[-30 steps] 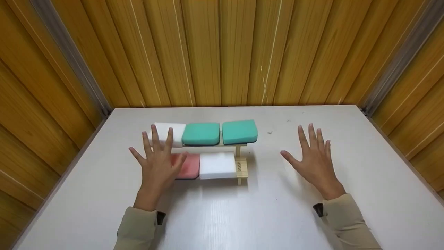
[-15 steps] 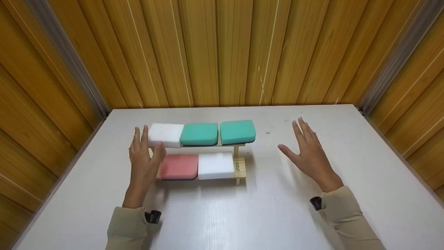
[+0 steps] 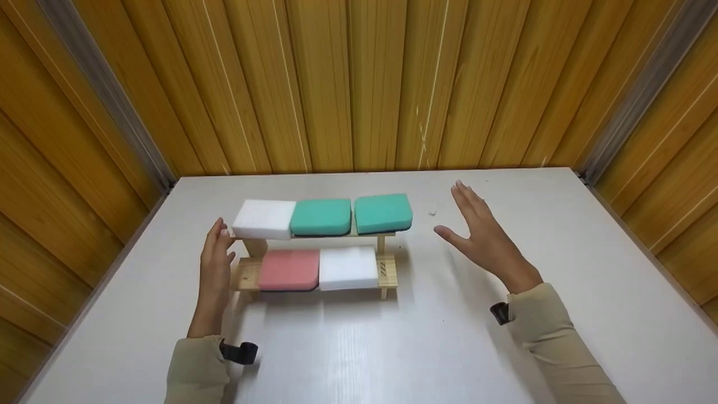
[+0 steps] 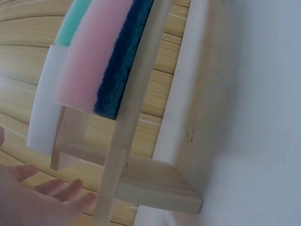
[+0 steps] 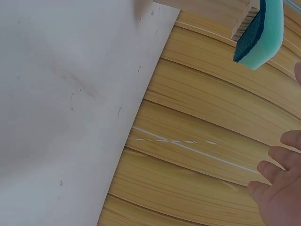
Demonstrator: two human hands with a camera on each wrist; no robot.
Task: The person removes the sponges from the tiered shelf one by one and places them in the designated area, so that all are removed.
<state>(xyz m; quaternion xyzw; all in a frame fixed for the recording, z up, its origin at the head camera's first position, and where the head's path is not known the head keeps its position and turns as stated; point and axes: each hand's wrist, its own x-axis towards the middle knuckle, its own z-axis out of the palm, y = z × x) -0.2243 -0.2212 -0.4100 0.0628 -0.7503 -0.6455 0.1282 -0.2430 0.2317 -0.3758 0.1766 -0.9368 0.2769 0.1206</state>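
Observation:
A two-tier wooden stand (image 3: 248, 275) carries several sponges. On its upper tier sit a white sponge (image 3: 263, 219) and two green sponges, one in the middle (image 3: 321, 216) and one at the right (image 3: 383, 213). The lower tier bears a pink sponge (image 3: 289, 269) with a dark blue scouring side, and another white sponge (image 3: 349, 267). My left hand (image 3: 215, 269) is beside the stand's left end, its fingers slightly bent and holding nothing; whether it touches the stand I cannot tell. To the right of the stand, my right hand (image 3: 487, 241) hovers apart from it, fingers extended and thumb spread.
The stand is on a white table (image 3: 359, 348). Wood-patterned panels (image 3: 331, 84) rise behind the table and along both sides. Black straps show at both cuffs, such as the left strap (image 3: 240, 352).
My left hand has moved left from in front of the sponges to the stand's left end and turned edge-on. My right hand has shifted a little left and forward, nearer the stand.

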